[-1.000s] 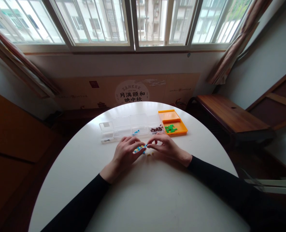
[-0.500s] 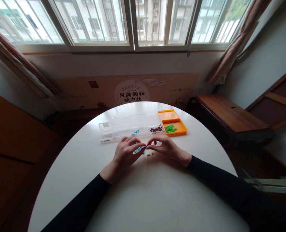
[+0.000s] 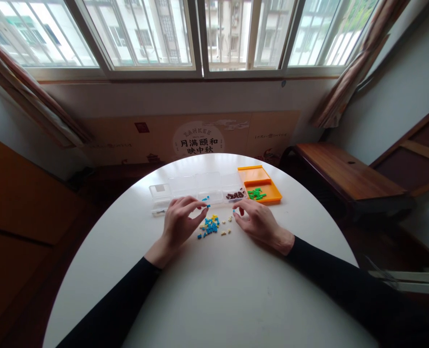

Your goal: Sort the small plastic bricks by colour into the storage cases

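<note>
The hands have just parted: the left hand [image 3: 178, 223] now pinches one blue piece [image 3: 207, 206] and carries it toward the clear organiser [image 3: 185, 186]; the right hand [image 3: 255, 220] nips another. The exposed pile of small pieces [image 3: 210, 225] lies between them, so sorting looks underway. The orange tray [image 3: 268, 191] sits far right, nothing blocking.

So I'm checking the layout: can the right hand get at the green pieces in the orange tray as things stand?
Probably yes. The right hand rests just in front of the orange tray, whose top is open, and nothing lies between it and the green pieces.
</note>
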`<state>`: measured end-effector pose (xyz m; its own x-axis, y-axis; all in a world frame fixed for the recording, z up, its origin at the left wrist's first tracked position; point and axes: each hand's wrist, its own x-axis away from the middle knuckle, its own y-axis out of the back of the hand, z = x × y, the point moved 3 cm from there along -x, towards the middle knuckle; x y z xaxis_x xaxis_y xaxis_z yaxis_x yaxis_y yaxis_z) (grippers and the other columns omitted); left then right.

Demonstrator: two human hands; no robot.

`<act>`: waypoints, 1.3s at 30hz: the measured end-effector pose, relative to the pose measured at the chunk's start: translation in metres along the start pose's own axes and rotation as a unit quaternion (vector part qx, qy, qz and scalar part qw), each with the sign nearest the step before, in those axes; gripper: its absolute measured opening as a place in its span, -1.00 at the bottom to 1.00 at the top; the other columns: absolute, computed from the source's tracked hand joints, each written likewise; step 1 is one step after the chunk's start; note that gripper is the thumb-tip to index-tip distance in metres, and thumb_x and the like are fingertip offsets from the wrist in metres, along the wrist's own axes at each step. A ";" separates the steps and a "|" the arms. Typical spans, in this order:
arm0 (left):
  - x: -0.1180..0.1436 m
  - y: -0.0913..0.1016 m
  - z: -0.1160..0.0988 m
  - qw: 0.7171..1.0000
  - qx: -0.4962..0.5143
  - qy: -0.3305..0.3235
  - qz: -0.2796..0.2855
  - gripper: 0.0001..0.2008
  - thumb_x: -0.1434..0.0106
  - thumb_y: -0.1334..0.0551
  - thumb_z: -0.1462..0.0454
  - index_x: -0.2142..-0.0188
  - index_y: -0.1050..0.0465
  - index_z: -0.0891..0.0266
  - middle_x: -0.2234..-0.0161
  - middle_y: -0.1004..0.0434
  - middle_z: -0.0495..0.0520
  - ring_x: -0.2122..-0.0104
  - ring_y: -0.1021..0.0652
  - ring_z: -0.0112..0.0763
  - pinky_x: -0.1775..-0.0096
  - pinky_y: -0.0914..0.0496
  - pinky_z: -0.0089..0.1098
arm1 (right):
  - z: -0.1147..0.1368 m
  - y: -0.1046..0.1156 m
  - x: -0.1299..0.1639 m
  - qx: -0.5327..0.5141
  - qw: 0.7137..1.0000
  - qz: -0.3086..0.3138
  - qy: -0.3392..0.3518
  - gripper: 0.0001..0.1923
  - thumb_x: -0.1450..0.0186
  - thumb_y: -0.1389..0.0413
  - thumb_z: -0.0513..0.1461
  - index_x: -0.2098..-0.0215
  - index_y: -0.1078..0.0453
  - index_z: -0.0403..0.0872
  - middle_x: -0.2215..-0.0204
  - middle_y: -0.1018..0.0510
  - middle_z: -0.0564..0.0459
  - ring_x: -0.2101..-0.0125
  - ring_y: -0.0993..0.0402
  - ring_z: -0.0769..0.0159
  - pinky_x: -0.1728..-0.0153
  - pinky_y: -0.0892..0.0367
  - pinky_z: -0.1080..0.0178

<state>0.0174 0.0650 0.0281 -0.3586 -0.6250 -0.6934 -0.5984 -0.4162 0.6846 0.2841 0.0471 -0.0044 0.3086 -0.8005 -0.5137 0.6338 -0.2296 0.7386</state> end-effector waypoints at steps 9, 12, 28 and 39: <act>-0.021 0.001 0.010 0.998 -0.028 0.052 0.030 -0.92 -0.42 -0.39 0.23 0.22 -0.70 0.09 0.27 -0.70 0.00 0.29 -0.63 -0.25 0.09 -0.38 -0.17 | 0.003 0.002 0.001 0.023 0.999 0.015 -0.021 -0.96 -0.45 -0.26 -0.27 0.13 -0.55 -0.01 0.26 -0.64 0.03 0.30 -0.53 0.23 0.25 -0.33 0.22; -0.033 -0.003 0.011 0.996 -0.034 0.064 0.044 -0.93 -0.40 -0.39 0.23 0.23 -0.71 0.08 0.26 -0.71 0.00 0.32 -0.63 -0.26 0.08 -0.38 -0.16 | 0.000 0.008 0.000 0.024 0.999 0.018 -0.017 -0.95 -0.47 -0.24 -0.29 0.15 -0.54 0.00 0.26 -0.63 0.04 0.31 -0.52 0.25 0.26 -0.31 0.23; -0.054 -0.007 0.007 0.996 -0.054 0.061 0.046 -0.84 -0.43 -0.38 0.14 0.26 -0.69 0.11 0.29 -0.70 0.02 0.35 -0.63 -0.27 0.11 -0.40 -0.17 | -0.009 0.022 -0.001 0.031 0.999 0.016 -0.014 -0.93 -0.50 -0.21 -0.29 0.12 -0.54 -0.01 0.23 -0.63 0.01 0.28 -0.53 0.23 0.23 -0.35 0.23; 0.004 0.005 -0.019 0.998 0.015 0.000 0.060 -0.85 -0.50 -0.34 0.15 0.20 -0.65 0.11 0.21 -0.73 0.02 0.21 -0.69 -0.26 0.05 -0.41 -0.17 | -0.001 0.003 -0.009 0.023 0.999 0.016 -0.033 -0.90 -0.51 -0.19 -0.29 0.18 -0.54 -0.03 0.26 -0.62 0.00 0.30 -0.52 0.21 0.24 -0.35 0.21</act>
<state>0.0270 0.0476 0.0326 -0.4292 -0.6695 -0.6063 -0.5723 -0.3177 0.7560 0.2845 0.0539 0.0021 0.2794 -0.8426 -0.4604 0.5900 -0.2276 0.7746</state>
